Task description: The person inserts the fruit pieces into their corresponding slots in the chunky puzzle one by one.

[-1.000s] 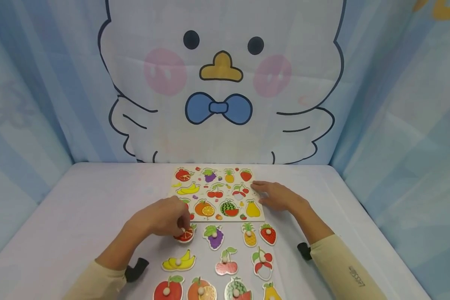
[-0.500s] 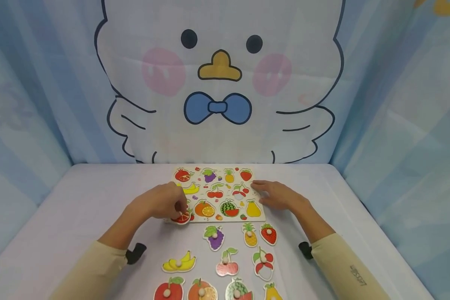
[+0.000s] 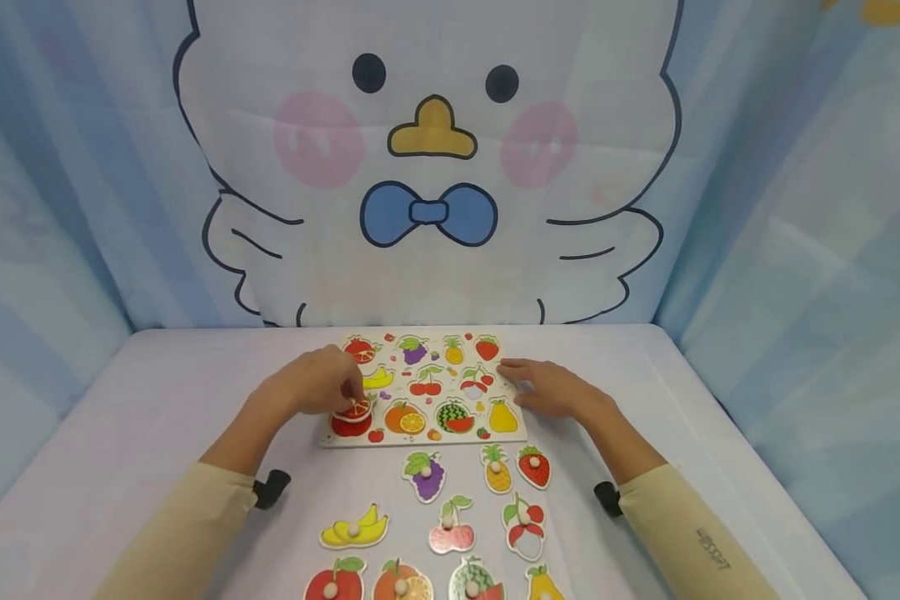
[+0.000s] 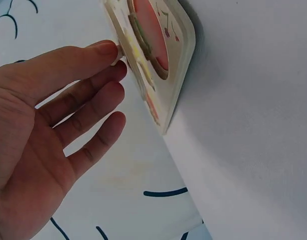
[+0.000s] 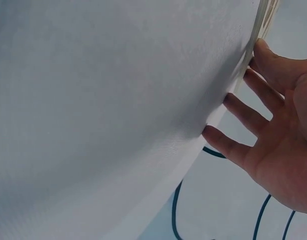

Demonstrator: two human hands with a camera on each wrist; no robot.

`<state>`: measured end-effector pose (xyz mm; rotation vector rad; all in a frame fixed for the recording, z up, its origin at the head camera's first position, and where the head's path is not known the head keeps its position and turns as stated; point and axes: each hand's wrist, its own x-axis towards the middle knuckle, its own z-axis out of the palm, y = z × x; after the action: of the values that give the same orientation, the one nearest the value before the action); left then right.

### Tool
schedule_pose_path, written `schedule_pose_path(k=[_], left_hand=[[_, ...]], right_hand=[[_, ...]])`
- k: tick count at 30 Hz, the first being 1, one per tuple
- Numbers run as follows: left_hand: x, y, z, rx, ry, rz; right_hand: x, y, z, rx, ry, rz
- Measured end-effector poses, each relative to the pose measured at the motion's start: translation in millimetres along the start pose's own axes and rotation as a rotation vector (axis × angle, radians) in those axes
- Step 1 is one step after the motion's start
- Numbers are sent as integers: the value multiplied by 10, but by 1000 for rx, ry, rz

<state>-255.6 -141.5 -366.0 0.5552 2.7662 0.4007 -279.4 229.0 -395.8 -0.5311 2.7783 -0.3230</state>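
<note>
My left hand [image 3: 311, 383] pinches the small knob of a pomegranate puzzle piece [image 3: 355, 411] over the left side of the fruit puzzle board [image 3: 457, 442]. Just below that piece shows the red apple picture [image 3: 351, 427] in the board's near left corner. In the left wrist view, thumb and forefinger hold the knob, and the piece [image 4: 129, 47] is seen nearly edge-on above the board [image 4: 186, 35]. With its fingers extended, my right hand [image 3: 555, 390] touches the board's right edge; the right wrist view has its fingertips [image 5: 233, 100] at the table and the board's side.
Knobbed pieces lie in front of the board: grapes [image 3: 425, 477], pineapple [image 3: 497, 469], strawberry [image 3: 534, 467], bananas [image 3: 355, 528], cherries [image 3: 452, 533], radishes or similar red fruit [image 3: 525, 527]. Apple [image 3: 335, 581], orange [image 3: 402, 582], watermelon [image 3: 475, 580] and pear [image 3: 543, 583] lie nearest, partly cut off.
My left hand has lifted the pomegranate piece from the table and carried it away from me, over the board's left side. The right hand has stayed at the board's right edge.
</note>
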Motion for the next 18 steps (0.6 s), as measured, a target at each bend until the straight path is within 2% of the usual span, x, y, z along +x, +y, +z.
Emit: schedule_pose_path(k=[8, 18], left_hand=[[196, -96, -31, -6, -11, -4], [404, -240, -71, 20, 65, -18]], right_hand=[[0, 21, 11, 9, 3, 15], [7, 0, 10, 29, -4, 22]])
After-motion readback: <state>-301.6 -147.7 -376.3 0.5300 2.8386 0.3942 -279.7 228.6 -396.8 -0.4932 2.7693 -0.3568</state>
